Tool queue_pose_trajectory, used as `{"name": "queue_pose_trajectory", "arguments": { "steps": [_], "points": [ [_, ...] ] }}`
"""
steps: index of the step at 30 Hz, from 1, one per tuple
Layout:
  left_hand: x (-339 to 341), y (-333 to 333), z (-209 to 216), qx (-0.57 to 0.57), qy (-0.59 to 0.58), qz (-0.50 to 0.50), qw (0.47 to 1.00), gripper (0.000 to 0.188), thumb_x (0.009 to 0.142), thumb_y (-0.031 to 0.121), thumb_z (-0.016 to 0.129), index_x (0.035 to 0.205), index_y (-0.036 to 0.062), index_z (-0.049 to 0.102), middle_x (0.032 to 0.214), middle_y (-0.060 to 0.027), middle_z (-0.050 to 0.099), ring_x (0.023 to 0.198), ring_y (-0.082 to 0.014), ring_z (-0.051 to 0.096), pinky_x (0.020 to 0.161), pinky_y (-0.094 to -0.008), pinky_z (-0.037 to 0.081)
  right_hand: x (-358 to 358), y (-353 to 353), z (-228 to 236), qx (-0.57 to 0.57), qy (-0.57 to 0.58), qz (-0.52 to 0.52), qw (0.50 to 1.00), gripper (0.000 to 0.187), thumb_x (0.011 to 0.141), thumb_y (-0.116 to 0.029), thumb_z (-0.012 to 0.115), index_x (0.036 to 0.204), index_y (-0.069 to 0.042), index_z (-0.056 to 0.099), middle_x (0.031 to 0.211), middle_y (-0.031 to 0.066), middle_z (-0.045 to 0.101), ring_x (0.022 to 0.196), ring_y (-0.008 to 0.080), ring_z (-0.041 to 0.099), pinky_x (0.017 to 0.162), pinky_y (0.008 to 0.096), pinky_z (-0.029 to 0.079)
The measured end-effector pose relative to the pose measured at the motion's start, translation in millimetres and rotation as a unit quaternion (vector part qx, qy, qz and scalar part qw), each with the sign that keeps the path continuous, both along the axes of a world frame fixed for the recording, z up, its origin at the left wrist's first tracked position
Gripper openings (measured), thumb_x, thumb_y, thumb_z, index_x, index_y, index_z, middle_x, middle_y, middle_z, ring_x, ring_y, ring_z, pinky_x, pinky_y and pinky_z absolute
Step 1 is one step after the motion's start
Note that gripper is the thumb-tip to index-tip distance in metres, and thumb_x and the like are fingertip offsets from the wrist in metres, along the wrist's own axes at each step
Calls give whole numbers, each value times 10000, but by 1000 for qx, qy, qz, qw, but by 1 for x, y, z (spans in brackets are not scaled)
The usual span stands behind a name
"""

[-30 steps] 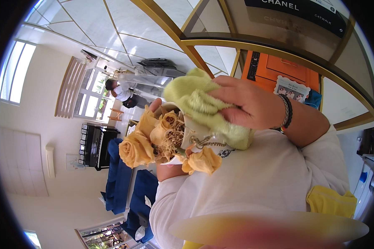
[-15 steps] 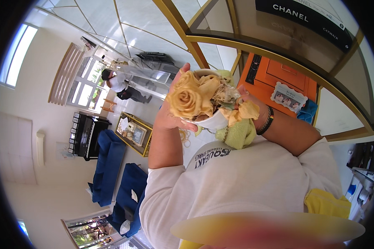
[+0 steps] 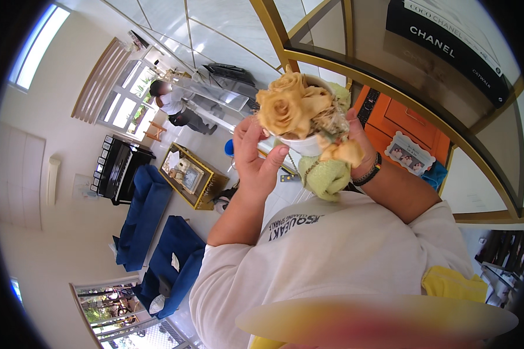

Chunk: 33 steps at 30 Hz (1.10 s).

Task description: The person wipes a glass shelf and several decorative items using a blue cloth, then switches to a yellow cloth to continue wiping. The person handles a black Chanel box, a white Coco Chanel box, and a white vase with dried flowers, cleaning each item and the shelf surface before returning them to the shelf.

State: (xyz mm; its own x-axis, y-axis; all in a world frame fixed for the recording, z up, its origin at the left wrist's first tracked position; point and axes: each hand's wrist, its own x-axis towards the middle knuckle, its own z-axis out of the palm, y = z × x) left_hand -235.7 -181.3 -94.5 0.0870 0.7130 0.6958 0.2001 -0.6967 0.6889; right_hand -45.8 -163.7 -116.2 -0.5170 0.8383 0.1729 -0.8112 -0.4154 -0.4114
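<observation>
A white flower pot (image 3: 304, 145) holds large peach-yellow roses (image 3: 285, 110), dry pale strands and a loose peach bloom (image 3: 344, 152) at its right rim. My right hand (image 3: 361, 142) grips the pot's right side. It also has a light green cloth (image 3: 326, 177), which hangs below the pot and shows again behind its far rim. My left hand (image 3: 259, 152) is at the pot's left edge, thumb below and bent fingers against the side. The fingertips there are partly hidden by the roses. A dark band circles my right wrist.
A gold-framed glass shelf (image 3: 413, 75) stands close on the right, with books (image 3: 442, 49) on it. Beneath are an orange box (image 3: 413, 119) and a white photo frame (image 3: 410, 152). Leftward are a gold glass table (image 3: 206, 189), blue sofas (image 3: 148, 206), a piano (image 3: 122, 171) and another person (image 3: 174, 107).
The pot has shifted slightly right and up, and its roses have turned upward. My left hand has slid from around the pot to its lower left edge, loosening its hold.
</observation>
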Motion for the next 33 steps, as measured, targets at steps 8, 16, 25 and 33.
{"name": "queue_pose_trajectory", "arguments": {
  "steps": [8,16,25,33],
  "points": [
    [6,-25,12,-310,-303,-113,894,604,836,420,523,1306,87,338,1275,-98,440,1149,-228,450,948,-364,394,-16,-1,-9,142,-78,-76,984,835,749,-421,669,1341,-59,205,1282,71,396,1155,186,424,953,347,385],
    [-13,-35,2,-326,-387,-114,855,663,788,508,506,1309,127,354,1293,-81,438,1178,-255,441,957,-437,400,-17,-17,-11,276,-357,-152,879,809,780,-421,639,1327,-6,213,1240,97,430,1133,176,426,959,335,350],
    [-60,-43,-10,-319,-492,-324,742,564,825,408,517,1266,73,408,1271,-143,449,1116,-306,494,929,-430,433,2,-21,8,226,-415,-111,875,591,807,-172,628,1291,-9,330,1150,136,508,1101,202,466,925,328,383],
    [-47,-37,-24,-320,-466,-169,807,654,797,501,548,1227,26,415,1223,-153,471,1129,-294,469,951,-435,410,-2,-47,41,534,-410,-283,683,569,830,-382,559,1239,-15,413,1001,188,527,936,312,536,831,381,420]
  ]
}}
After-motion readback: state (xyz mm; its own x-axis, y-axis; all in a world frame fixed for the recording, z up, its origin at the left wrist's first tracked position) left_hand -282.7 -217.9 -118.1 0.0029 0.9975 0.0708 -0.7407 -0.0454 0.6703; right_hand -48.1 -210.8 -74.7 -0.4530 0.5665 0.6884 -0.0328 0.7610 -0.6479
